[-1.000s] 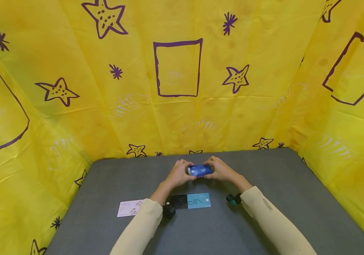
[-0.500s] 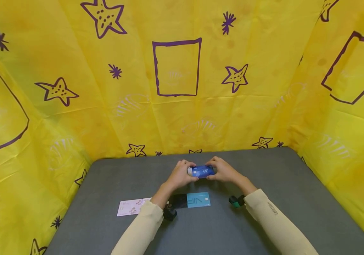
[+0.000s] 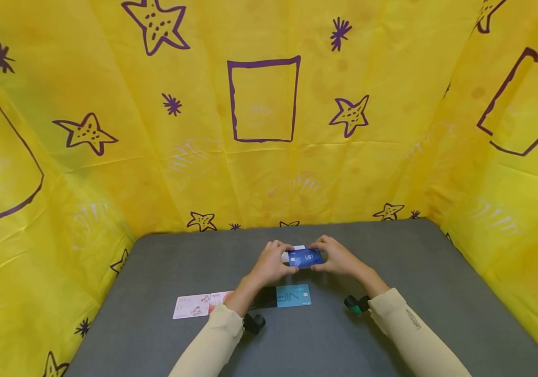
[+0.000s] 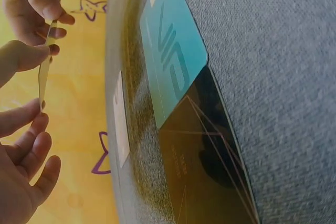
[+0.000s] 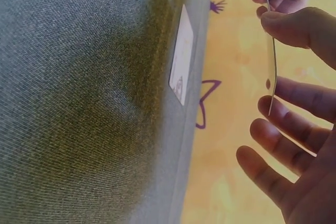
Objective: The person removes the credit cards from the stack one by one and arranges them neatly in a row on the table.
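A blue "VIP" card (image 3: 305,258) is stretched between both hands above the table, seen edge-on in the wrist views. My left hand (image 3: 269,263) pinches its left end between thumb and fingers. At the other end my right hand (image 3: 340,258) pinches it likewise; in the right wrist view its lower fingers (image 5: 273,169) spread away from the card. Behind the blue card a pale card (image 4: 121,119) lies flat on the table, mostly covered by it in the head view. Closer to the body lies a teal card (image 3: 294,296) against a black card (image 4: 194,156).
Left of the black card, a pink card (image 3: 191,306) and a red-and-white card (image 3: 220,300) continue the row, partly hidden by the left forearm. The grey table (image 3: 155,272) ends at a yellow cloth (image 3: 259,183) with purple drawings, which also rises at both sides.
Both hands have shifted slightly right and closer to the body with the blue card. More of the pale card behind it now shows, and more of the red-and-white card is uncovered.
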The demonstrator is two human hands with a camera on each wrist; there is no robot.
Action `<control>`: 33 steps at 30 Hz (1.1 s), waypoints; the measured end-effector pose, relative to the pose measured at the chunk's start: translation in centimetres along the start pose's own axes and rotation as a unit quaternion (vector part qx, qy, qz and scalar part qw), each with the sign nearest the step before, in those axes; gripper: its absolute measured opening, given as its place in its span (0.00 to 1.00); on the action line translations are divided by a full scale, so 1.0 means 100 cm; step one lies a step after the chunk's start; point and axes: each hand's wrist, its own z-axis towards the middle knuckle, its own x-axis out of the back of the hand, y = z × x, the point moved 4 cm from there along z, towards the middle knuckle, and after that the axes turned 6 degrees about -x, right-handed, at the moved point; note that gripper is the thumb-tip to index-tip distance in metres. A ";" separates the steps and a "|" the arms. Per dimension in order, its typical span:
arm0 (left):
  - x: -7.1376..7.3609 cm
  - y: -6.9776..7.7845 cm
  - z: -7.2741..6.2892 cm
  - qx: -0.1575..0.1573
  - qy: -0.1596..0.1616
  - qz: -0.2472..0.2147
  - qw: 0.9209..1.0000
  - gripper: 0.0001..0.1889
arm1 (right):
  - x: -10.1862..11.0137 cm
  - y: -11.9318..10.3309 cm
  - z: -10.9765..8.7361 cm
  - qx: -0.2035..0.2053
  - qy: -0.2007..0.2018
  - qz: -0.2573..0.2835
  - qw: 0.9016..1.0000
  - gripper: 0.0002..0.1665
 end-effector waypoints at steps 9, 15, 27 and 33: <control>-0.004 0.009 -0.006 -0.013 0.004 0.009 1.000 0.29 | -0.001 0.001 -0.010 0.006 0.015 0.002 1.000 0.28; -0.013 0.011 -0.007 -0.018 -0.004 0.025 1.000 0.29 | -0.005 0.007 -0.017 0.014 0.018 0.004 1.000 0.28; -0.030 0.018 -0.009 -0.053 -0.015 0.049 0.997 0.28 | -0.008 0.017 -0.030 -0.001 0.000 0.009 1.000 0.27; -0.039 0.021 -0.010 -0.063 -0.026 0.054 0.996 0.27 | -0.011 0.024 -0.036 0.003 0.002 0.006 1.000 0.27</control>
